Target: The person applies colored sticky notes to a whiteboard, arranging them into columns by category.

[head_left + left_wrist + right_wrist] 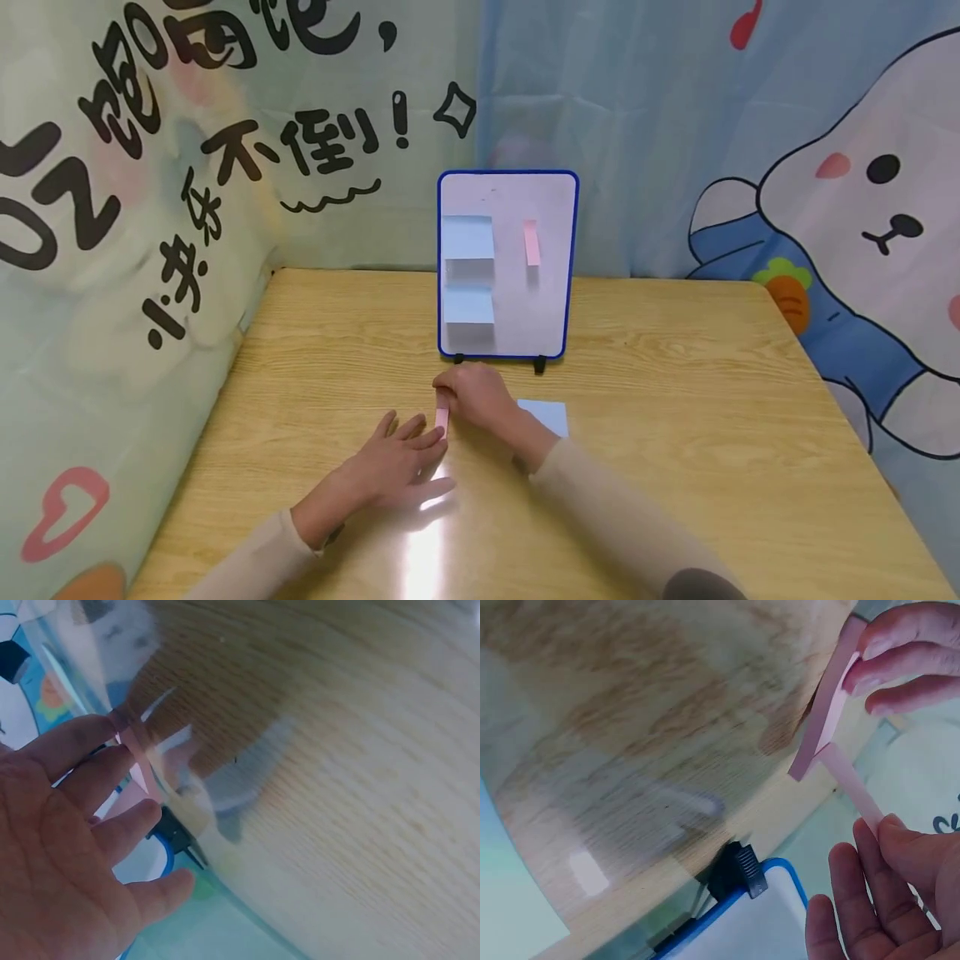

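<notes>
My right hand (480,396) pinches the free end of a narrow pink sticky note (853,787) between thumb and forefinger. In the right wrist view that strip lifts at an angle from a thick pink sticky note pad (819,724), its other end still against the pad. The pad lies on the table in front of the whiteboard. Fingertips of my left hand (393,467) rest on the near end of the pad, the fingers spread and fairly straight, the thumb apart. The left wrist view shows the left palm (52,847) and the pink pad (140,754) beside its fingertips.
A blue-framed whiteboard (517,325) stands on black feet behind the hands. It carries two blue sticky notes, one upper (468,237) and one lower (468,305), and a pink strip (532,242). A blue pad (544,415) lies near my right wrist. Printed curtains (600,150) surround the table.
</notes>
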Available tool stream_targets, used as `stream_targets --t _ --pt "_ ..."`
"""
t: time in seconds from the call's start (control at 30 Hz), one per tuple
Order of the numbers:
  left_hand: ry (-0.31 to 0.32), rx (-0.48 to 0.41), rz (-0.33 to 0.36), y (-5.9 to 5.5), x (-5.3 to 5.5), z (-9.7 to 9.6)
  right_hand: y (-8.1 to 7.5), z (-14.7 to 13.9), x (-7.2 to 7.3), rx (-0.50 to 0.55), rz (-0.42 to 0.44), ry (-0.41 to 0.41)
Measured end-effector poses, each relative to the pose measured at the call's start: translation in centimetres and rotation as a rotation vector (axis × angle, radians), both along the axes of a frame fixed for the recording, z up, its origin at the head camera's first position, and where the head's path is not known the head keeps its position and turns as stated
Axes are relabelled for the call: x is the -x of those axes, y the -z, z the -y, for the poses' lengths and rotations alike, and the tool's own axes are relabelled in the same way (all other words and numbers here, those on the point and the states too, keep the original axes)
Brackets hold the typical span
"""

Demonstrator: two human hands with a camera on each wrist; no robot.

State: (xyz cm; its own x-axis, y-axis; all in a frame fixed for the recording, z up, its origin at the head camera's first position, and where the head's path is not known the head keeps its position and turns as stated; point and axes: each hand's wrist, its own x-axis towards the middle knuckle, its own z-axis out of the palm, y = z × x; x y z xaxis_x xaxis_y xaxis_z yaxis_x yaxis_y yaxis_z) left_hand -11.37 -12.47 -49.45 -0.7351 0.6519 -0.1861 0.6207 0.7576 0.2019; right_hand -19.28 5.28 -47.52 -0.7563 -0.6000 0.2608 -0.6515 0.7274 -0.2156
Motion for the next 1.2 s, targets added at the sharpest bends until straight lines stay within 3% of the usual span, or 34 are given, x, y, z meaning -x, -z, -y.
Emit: stream_targets --t 0.23,0.47,0.67,0.87,1.0,1.2 --pt "-0.001 0.007 -0.007 -0.1 0.0 -0.1 0.3 -0.2 1.0 0.033 -0.063 0.039" --pt "0.003 0.009 -0.032 -0.4 0.1 -0.2 0.0 -0.5 1.6 0.147 -0.142 0.046" --pt "-0.003 0.013 -0.019 -0.4 0.1 -0.3 -0.1 -0.4 1.8 0.179 -0.146 0.068" --pt "-0.004 0.016 -0.003 -0.6 0.1 -0.5 -0.8 -0.5 1.4 0.195 -0.16 0.016" --pt "-0.012 0.014 0.002 -0.7 0.2 -0.7 -1.4 -0.9 0.8 0.138 -0.129 0.001" --pt "-0.023 0.004 -0.005 -1.2 0.3 -0.7 -2.3 -2.3 0.0 0.054 0.003 0.019"
